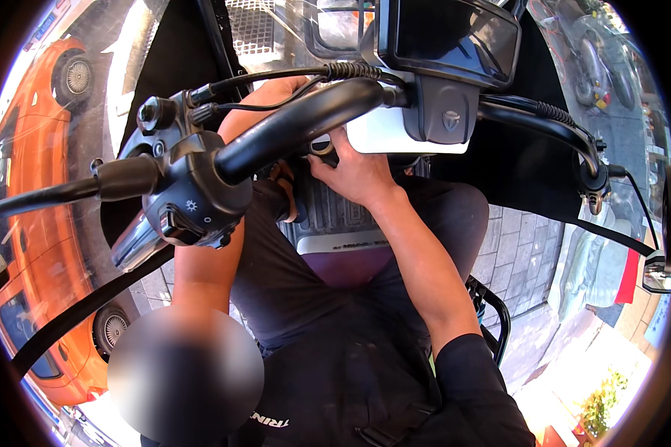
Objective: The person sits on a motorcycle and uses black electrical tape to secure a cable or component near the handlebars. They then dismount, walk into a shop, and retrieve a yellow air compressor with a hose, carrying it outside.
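Black handlebar (298, 127) tubing cuts across the upper middle of the frame, and a person in dark clothes works beneath it with both bare hands at the front of a scooter. The right hand (361, 177), just above centre, has thumb and forefinger curled with a narrow gap around a small rounded piece (320, 151); from here one cannot tell whether they pinch it or merely rest beside it. That piece sits under the bar, just left of the white panel (402, 135). The left hand (279, 89), higher up and to the left, reaches in behind the bar; its fingertips are hidden, so its grip cannot be told.

The close quarters call, in this onlooker's judgement, for small finger movements rather than force from the elbow. Best to feel for a firm seat on the piece before applying any turn or pull, and to steady with the other hand. The left wrist would do well to stay clear of the black cable (276, 76) looping near it, and the right knuckles clear of the panel's edge. Leaning slightly aside might open a sightline past the switch housing (201, 186).
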Action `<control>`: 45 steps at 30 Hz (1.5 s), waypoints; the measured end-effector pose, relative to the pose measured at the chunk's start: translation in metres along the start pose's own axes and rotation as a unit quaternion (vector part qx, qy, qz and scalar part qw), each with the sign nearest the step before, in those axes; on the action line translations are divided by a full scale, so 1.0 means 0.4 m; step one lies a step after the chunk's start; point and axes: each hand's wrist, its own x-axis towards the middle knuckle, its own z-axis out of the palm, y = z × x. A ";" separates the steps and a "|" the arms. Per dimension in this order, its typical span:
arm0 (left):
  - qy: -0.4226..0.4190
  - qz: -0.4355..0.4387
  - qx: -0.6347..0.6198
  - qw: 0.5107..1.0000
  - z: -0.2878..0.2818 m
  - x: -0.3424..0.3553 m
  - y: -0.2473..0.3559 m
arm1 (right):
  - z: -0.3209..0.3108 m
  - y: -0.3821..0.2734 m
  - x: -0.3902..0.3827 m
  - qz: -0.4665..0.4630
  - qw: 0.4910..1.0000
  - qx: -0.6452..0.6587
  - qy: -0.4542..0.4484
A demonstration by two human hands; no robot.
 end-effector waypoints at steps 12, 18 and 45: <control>-0.037 0.054 -0.029 0.997 -0.005 0.005 -0.019 | -0.014 -0.007 0.002 0.020 0.999 -0.016 -0.026; -0.144 0.273 -0.183 0.934 -0.006 0.023 -0.107 | -0.011 -0.003 -0.001 0.013 0.999 -0.026 -0.023; -0.021 0.197 -0.132 0.971 0.009 0.046 -0.182 | 0.215 0.080 0.009 0.320 0.609 0.725 0.034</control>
